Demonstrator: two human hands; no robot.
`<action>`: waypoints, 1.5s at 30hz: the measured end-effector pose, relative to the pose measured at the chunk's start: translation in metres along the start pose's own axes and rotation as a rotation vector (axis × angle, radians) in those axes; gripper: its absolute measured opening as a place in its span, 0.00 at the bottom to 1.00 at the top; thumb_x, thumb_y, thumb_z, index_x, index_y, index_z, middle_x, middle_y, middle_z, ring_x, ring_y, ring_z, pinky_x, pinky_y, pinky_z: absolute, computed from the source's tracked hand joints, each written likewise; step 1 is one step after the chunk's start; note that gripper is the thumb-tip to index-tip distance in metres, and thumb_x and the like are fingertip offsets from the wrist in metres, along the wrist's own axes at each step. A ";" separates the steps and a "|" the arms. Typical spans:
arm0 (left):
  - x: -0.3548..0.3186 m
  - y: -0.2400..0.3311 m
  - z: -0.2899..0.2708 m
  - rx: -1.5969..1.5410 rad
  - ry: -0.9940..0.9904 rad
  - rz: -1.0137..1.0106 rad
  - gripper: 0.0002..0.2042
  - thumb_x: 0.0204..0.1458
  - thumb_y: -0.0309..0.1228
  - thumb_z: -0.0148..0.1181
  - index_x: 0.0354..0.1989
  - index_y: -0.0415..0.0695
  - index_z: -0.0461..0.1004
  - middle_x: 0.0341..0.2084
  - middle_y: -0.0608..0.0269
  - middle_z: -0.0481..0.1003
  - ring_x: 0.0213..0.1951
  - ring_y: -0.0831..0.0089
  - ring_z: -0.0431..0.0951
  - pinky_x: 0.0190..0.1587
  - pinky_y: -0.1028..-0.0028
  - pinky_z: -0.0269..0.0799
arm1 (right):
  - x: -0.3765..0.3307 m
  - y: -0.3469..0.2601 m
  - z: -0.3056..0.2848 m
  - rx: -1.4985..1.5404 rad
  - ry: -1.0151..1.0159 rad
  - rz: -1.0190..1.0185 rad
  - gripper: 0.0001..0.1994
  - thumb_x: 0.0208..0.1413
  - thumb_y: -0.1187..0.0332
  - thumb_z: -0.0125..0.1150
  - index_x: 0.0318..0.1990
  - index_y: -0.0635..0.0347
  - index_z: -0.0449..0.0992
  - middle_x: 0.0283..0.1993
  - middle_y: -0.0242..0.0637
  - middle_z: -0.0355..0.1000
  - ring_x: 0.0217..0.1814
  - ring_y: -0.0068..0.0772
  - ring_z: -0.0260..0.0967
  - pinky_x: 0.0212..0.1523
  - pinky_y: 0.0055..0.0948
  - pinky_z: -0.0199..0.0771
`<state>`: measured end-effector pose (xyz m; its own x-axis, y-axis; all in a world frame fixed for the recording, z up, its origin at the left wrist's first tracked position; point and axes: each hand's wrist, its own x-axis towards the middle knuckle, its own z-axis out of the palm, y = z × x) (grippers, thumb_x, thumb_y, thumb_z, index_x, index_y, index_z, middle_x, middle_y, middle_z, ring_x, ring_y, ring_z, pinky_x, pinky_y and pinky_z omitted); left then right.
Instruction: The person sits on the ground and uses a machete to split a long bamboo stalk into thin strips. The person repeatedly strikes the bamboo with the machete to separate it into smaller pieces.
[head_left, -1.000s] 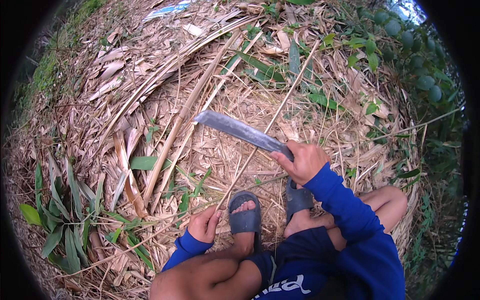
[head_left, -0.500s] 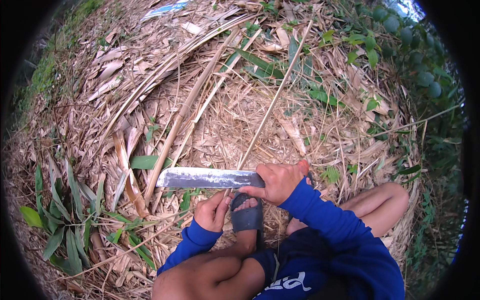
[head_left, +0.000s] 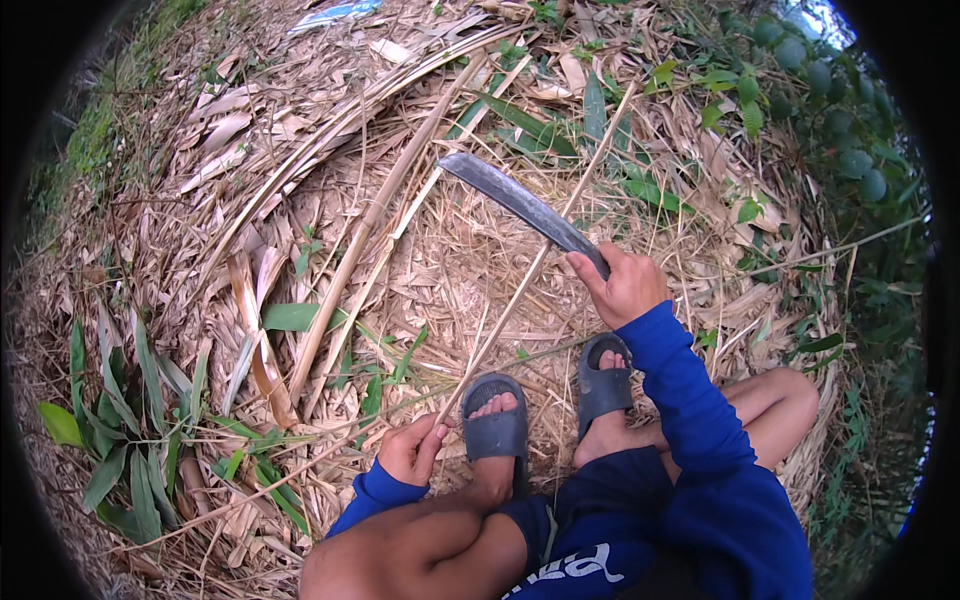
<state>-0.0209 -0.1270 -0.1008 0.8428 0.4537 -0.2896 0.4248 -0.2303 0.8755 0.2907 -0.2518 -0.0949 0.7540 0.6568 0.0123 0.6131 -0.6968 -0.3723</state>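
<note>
My left hand pinches the near end of a long thin cane strip beside my left sandal. From there the strip slants away to the upper right over the dry litter. My right hand is closed round the handle of a machete, farther out and to the right. Its dark, worn blade points to the upper left and crosses the strip near the handle end; whether the edge touches the strip I cannot tell. The handle is mostly hidden in my fist.
My feet in dark sandals rest on dry leaf litter. Long split stalks lie to the left of the strip. A green leafy plant grows at the lower left, and bushes stand at the right. A blue-and-white scrap lies far off.
My right hand has moved the machete away from me along the strip, and the blade has swung from level to slanting up-left. My left hand stays pinched on the strip, slightly lower.
</note>
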 end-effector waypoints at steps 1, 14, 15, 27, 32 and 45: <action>0.002 0.000 -0.001 0.006 -0.010 -0.019 0.09 0.58 0.26 0.50 0.39 0.39 0.77 0.13 0.66 0.68 0.18 0.80 0.67 0.23 0.76 0.64 | -0.002 -0.001 -0.001 0.008 -0.015 -0.055 0.31 0.54 0.36 0.49 0.24 0.61 0.73 0.19 0.49 0.71 0.23 0.53 0.72 0.26 0.48 0.71; -0.009 -0.022 0.003 0.044 -0.003 0.061 0.07 0.59 0.26 0.51 0.38 0.39 0.76 0.14 0.61 0.69 0.17 0.75 0.69 0.23 0.75 0.65 | 0.012 0.024 -0.011 0.000 0.041 -0.011 0.31 0.55 0.37 0.49 0.24 0.61 0.74 0.17 0.50 0.69 0.21 0.53 0.71 0.24 0.46 0.72; -0.008 -0.020 0.004 0.023 -0.003 0.053 0.07 0.59 0.26 0.51 0.38 0.39 0.76 0.14 0.61 0.69 0.17 0.75 0.69 0.23 0.75 0.65 | 0.003 0.016 -0.008 0.067 -0.025 -0.050 0.31 0.55 0.37 0.49 0.24 0.61 0.74 0.17 0.48 0.70 0.21 0.52 0.72 0.23 0.47 0.72; -0.004 -0.014 -0.001 0.010 -0.015 0.099 0.07 0.58 0.24 0.51 0.38 0.38 0.76 0.16 0.59 0.70 0.17 0.75 0.69 0.23 0.75 0.64 | -0.033 -0.011 -0.001 -0.044 -0.092 -0.403 0.27 0.50 0.39 0.58 0.26 0.59 0.72 0.20 0.41 0.71 0.22 0.43 0.73 0.23 0.39 0.72; -0.008 -0.010 -0.009 0.017 -0.007 0.080 0.06 0.58 0.24 0.52 0.38 0.37 0.76 0.16 0.58 0.71 0.18 0.74 0.69 0.23 0.75 0.65 | -0.022 -0.005 -0.006 -0.081 0.055 -0.328 0.30 0.52 0.35 0.52 0.24 0.58 0.73 0.20 0.44 0.72 0.20 0.46 0.73 0.23 0.42 0.73; -0.075 -0.071 -0.031 0.077 0.100 0.012 0.12 0.59 0.26 0.50 0.47 0.38 0.76 0.18 0.58 0.72 0.20 0.75 0.73 0.26 0.74 0.68 | 0.130 0.189 -0.047 -0.139 0.274 0.353 0.41 0.54 0.30 0.38 0.29 0.64 0.81 0.26 0.59 0.72 0.35 0.56 0.73 0.41 0.47 0.69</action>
<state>-0.1242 -0.1177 -0.1293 0.8122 0.5335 -0.2360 0.4423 -0.2994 0.8454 0.5158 -0.3116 -0.1202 0.9453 0.2850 0.1589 0.3193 -0.9083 -0.2702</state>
